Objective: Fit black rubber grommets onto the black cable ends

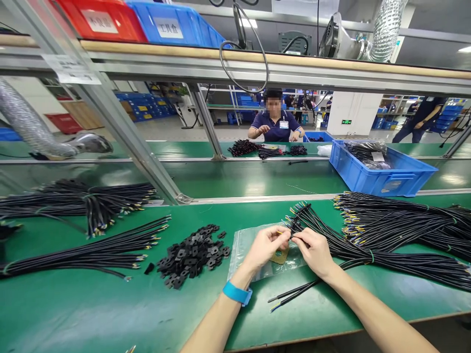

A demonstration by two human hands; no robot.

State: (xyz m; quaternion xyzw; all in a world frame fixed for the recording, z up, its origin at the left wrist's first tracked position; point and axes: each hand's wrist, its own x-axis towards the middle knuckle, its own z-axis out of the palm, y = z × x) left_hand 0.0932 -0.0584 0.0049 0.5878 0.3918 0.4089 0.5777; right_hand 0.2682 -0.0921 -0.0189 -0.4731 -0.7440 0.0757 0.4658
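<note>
Two hands, left hand (265, 246) and right hand (315, 250), one clear bag (241, 245)
One blue wristband (236, 293), one yellowish piece (281, 260) at the bag, two loose cable ends (290, 292); dozens each of black cables (73, 251) and black pieces (195, 250), too overlapped to count; on the shelf (184, 54), one red bin (127, 27) and one blue bin (192, 27); one large blue crate (368, 177); two silver ducts (388, 24); one person (270, 130) seated opposite

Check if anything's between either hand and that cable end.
Nothing visible: the left hand and right hand both meet at the cable end. The plastic bag lies beneath them, and the black pieces sit off to the left.
</note>
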